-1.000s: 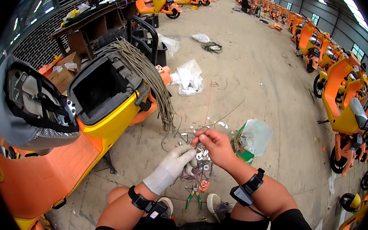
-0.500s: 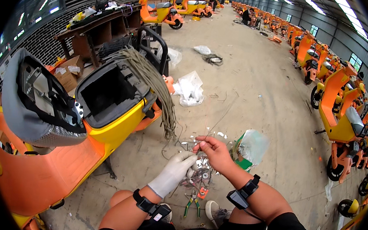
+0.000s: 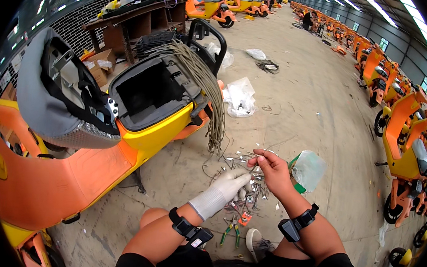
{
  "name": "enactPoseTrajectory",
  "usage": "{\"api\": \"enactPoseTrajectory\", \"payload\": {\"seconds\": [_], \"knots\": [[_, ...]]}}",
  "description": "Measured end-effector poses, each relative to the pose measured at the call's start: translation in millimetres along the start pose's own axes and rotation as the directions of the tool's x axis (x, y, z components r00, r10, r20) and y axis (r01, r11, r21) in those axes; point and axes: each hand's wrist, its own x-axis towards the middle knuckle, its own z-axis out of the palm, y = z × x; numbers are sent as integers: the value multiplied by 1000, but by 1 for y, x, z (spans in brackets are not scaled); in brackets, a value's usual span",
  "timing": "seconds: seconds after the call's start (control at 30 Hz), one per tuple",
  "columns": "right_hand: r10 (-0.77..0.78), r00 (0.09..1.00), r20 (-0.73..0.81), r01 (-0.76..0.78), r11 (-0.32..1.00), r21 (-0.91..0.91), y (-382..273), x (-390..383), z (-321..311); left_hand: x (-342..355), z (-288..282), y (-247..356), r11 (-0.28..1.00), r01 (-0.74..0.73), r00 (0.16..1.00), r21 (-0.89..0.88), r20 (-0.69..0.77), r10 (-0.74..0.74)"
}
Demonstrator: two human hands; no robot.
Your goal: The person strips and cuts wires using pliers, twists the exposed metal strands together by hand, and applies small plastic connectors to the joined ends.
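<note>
My left hand (image 3: 228, 186), in a white knit glove, is closed in a pinch low in front of me. Just right of it and a little higher, my bare right hand (image 3: 273, 172) pinches with thumb and forefinger. A thin wire (image 3: 252, 168) appears to run between the two hands; its ends are hard to make out. Below them, green-handled pliers (image 3: 231, 230) lie on the floor by a small orange packet (image 3: 245, 218). Scraps and a small round metal part (image 3: 250, 198) lie under the hands. A bundle of grey-green wires (image 3: 211, 95) hangs over the scooter's rear.
At left stands an orange and yellow scooter (image 3: 90, 174) with its grey seat (image 3: 54, 116) tipped up over an open black compartment (image 3: 149, 91). A clear and green bag (image 3: 307, 172) and white plastic bag (image 3: 240, 96) lie on the floor. Scooters (image 3: 398, 143) line the right side.
The whole view has shifted, so the scene sits farther right and the floor things slightly higher. Both hands keep their pinch, close together.
</note>
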Motion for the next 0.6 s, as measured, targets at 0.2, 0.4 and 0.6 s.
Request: {"api": "enactPoseTrajectory", "payload": {"seconds": [0.2,0.4,0.6], "knots": [[208,978,7,-203,960,-192,19,0,-7,11,-18,-8,996,-62,992,-64,-111,55],[368,930,22,-317,830,-459,46,-9,-24,14,-22,0,986,-111,973,-121,-214,83],[455,888,72,-284,663,-693,98,-41,-56,19,-20,-1,981,-192,949,16,-250,189]]}}
